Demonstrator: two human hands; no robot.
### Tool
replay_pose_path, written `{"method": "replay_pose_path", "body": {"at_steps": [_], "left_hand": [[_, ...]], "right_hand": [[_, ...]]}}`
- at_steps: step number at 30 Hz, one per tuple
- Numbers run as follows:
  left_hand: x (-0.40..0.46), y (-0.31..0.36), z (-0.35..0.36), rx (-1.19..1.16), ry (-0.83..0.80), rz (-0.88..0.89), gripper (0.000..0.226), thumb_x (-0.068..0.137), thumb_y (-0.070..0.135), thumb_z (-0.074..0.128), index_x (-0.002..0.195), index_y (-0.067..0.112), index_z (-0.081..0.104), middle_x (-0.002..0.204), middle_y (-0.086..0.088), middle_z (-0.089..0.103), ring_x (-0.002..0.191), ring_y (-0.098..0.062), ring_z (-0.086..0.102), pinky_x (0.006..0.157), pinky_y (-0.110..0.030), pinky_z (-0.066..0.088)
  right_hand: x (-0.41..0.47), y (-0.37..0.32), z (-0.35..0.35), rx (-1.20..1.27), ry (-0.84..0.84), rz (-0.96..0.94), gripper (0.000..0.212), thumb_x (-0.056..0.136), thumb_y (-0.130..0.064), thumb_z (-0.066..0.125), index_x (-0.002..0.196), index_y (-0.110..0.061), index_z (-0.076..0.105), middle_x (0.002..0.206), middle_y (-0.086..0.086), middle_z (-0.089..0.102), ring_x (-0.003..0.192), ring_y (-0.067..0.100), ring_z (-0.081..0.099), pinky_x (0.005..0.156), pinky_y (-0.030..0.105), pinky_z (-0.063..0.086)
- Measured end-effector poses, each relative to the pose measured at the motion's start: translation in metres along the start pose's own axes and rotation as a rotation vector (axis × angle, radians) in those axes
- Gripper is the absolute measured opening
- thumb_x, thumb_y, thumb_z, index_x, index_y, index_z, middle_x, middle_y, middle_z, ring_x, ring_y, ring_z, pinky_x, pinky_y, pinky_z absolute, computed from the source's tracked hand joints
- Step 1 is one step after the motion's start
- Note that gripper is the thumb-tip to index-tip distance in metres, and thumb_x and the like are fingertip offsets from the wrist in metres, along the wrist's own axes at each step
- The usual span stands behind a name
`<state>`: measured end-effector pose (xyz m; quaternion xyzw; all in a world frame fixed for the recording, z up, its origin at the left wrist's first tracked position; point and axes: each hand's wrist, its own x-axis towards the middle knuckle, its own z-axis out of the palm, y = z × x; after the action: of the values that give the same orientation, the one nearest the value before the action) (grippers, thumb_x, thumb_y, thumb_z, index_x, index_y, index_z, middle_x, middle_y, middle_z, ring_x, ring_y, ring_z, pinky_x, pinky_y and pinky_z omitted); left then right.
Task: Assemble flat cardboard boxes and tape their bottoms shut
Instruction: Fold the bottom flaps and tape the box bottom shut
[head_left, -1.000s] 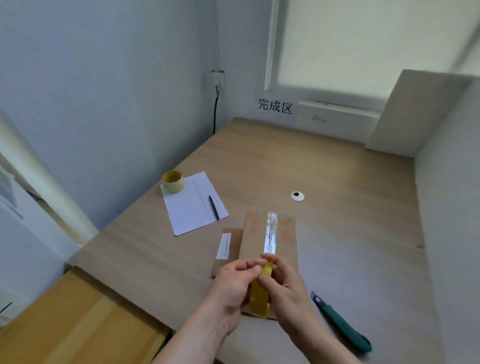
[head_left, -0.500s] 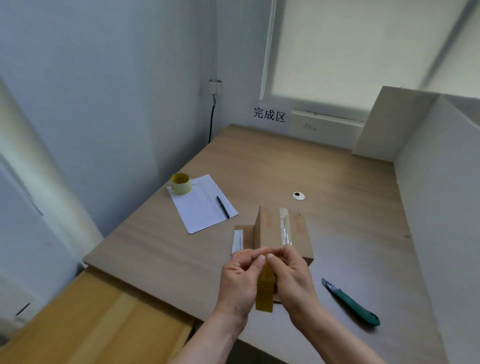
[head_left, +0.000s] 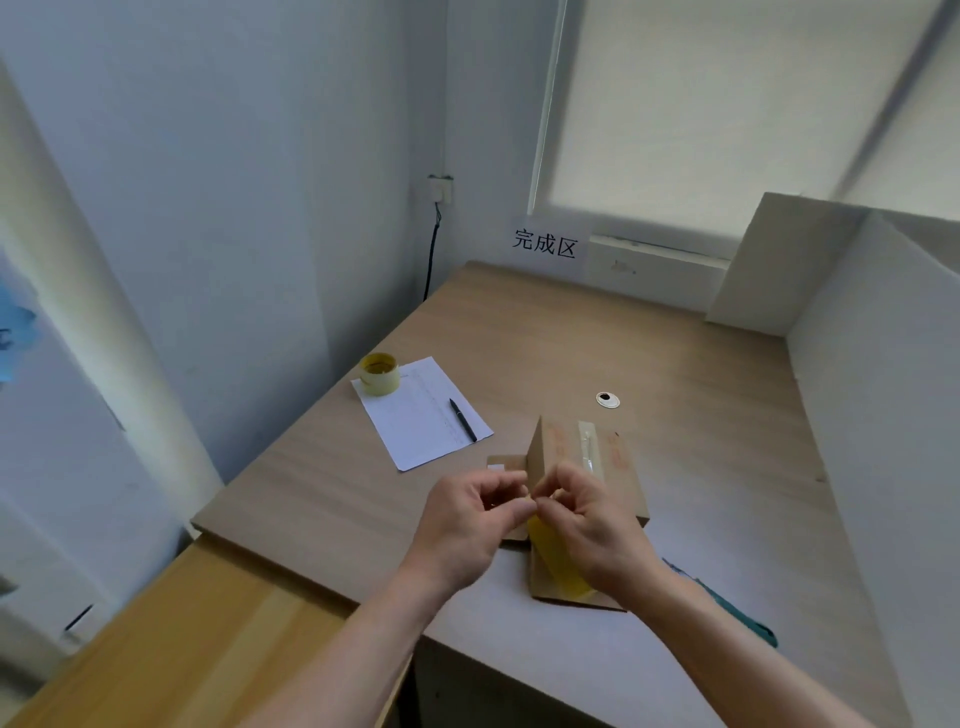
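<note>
Cardboard box (head_left: 582, 467) stands taped; both hands, left hand (head_left: 467, 525) and right hand (head_left: 592, 525), pinch a yellow tape strip (head_left: 556, 564) just before it, probably to press across the seam next.

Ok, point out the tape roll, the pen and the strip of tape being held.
tape roll (head_left: 380, 375): head view, its outer side wall.
pen (head_left: 463, 420): head view, mid-barrel.
tape strip (head_left: 558, 564): head view, hanging yellow part.

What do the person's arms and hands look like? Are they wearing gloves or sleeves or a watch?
No gloves, sleeves or watch show. Both forearms are bare as far back as the picture reaches. The left hand and the right hand are bare too, with no rings or bracelets that I can make out, and no markings. The fingernails look short and plain, though the picture is a bit blurry there.
</note>
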<state>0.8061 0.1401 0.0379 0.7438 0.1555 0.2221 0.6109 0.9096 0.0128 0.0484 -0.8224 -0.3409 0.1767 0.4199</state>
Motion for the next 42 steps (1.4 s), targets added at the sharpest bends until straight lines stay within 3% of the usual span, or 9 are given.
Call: {"method": "replay_pose_path", "body": {"at_steps": [6, 13, 16, 20, 23, 27, 31, 35, 42], "left_hand": [[0.013, -0.012, 0.007, 0.332, -0.074, 0.004, 0.009, 0.086, 0.023, 0.072, 0.088, 0.017, 0.079, 0.078, 0.005, 0.074, 0.074, -0.007, 0.068, 0.071, -0.028, 0.058], [0.007, -0.041, 0.042, 0.651, -0.135, 0.033, 0.017, 0.097, 0.028, 0.055, 0.083, 0.022, 0.061, 0.077, 0.006, 0.061, 0.072, -0.010, 0.056, 0.060, -0.018, 0.041], [0.009, -0.054, 0.057, 0.628, -0.129, -0.050, 0.020, 0.099, 0.027, 0.050, 0.078, 0.029, 0.049, 0.075, 0.010, 0.055, 0.069, -0.009, 0.052, 0.053, -0.011, 0.034], [0.020, -0.068, 0.072, 0.569, -0.074, -0.179, 0.024, 0.098, 0.023, 0.048, 0.075, 0.031, 0.047, 0.075, 0.009, 0.057, 0.068, -0.008, 0.054, 0.051, -0.013, 0.035], [0.030, -0.076, 0.082, 0.527, -0.046, -0.253, 0.025, 0.098, 0.019, 0.048, 0.074, 0.027, 0.050, 0.074, 0.006, 0.059, 0.068, -0.008, 0.054, 0.052, -0.016, 0.035], [0.045, -0.076, 0.103, 0.390, 0.128, -0.257, 0.026, 0.095, 0.012, 0.047, 0.071, 0.021, 0.050, 0.067, 0.003, 0.062, 0.065, -0.011, 0.058, 0.057, -0.025, 0.044], [0.058, -0.087, 0.116, 0.367, 0.308, -0.306, 0.024, 0.097, 0.013, 0.045, 0.074, 0.018, 0.049, 0.071, 0.001, 0.057, 0.070, -0.016, 0.055, 0.060, -0.029, 0.045], [0.065, -0.102, 0.128, 0.420, 0.386, -0.306, 0.023, 0.097, 0.013, 0.048, 0.075, 0.018, 0.047, 0.079, 0.001, 0.052, 0.074, -0.012, 0.049, 0.065, -0.022, 0.039], [0.077, -0.122, 0.134, 0.448, 0.436, -0.268, 0.023, 0.094, 0.007, 0.053, 0.074, 0.015, 0.048, 0.084, 0.003, 0.045, 0.078, -0.015, 0.047, 0.079, -0.025, 0.038]], "right_hand": [[0.002, 0.022, -0.001, -0.109, -0.117, -0.040, 0.009, 0.097, -0.035, 0.054, 0.091, -0.033, 0.060, 0.088, -0.007, 0.064, 0.085, 0.012, 0.059, 0.079, 0.043, 0.054], [-0.013, 0.067, 0.016, -0.025, -0.090, 0.094, 0.007, 0.096, -0.040, 0.053, 0.091, -0.039, 0.058, 0.088, -0.013, 0.063, 0.083, 0.006, 0.059, 0.078, 0.030, 0.053], [-0.015, 0.082, 0.016, 0.077, -0.110, 0.181, 0.014, 0.091, -0.043, 0.058, 0.105, -0.043, 0.057, 0.099, -0.017, 0.063, 0.092, 0.004, 0.059, 0.081, 0.028, 0.053], [-0.021, 0.100, -0.002, 0.219, -0.220, 0.275, 0.078, 0.069, -0.046, 0.075, 0.132, -0.062, 0.032, 0.109, -0.015, 0.061, 0.097, 0.006, 0.061, 0.077, 0.022, 0.052], [-0.024, 0.112, -0.021, 0.187, -0.299, 0.149, 0.080, 0.072, -0.039, 0.075, 0.134, -0.067, 0.031, 0.118, -0.020, 0.060, 0.094, 0.004, 0.065, 0.077, 0.024, 0.055], [-0.016, 0.129, -0.055, 0.355, -0.240, 0.172, 0.066, 0.083, -0.027, 0.076, 0.135, -0.051, 0.046, 0.113, -0.005, 0.060, 0.064, 0.013, 0.063, 0.059, 0.027, 0.053], [0.008, 0.151, -0.100, -0.092, -0.247, 0.094, 0.048, 0.091, -0.042, 0.060, 0.136, -0.051, 0.043, 0.081, -0.007, 0.065, 0.067, 0.011, 0.062, 0.064, 0.026, 0.049], [0.040, 0.170, -0.111, -0.827, -0.144, 0.008, 0.058, 0.092, -0.062, 0.039, 0.144, -0.046, 0.018, 0.096, -0.003, 0.069, 0.087, 0.025, 0.063, 0.064, 0.036, 0.041], [0.069, 0.193, -0.099, -0.950, -0.136, -0.041, 0.054, 0.095, -0.061, 0.038, 0.140, -0.040, 0.018, 0.098, -0.004, 0.069, 0.085, 0.027, 0.064, 0.053, 0.036, 0.030]]}}
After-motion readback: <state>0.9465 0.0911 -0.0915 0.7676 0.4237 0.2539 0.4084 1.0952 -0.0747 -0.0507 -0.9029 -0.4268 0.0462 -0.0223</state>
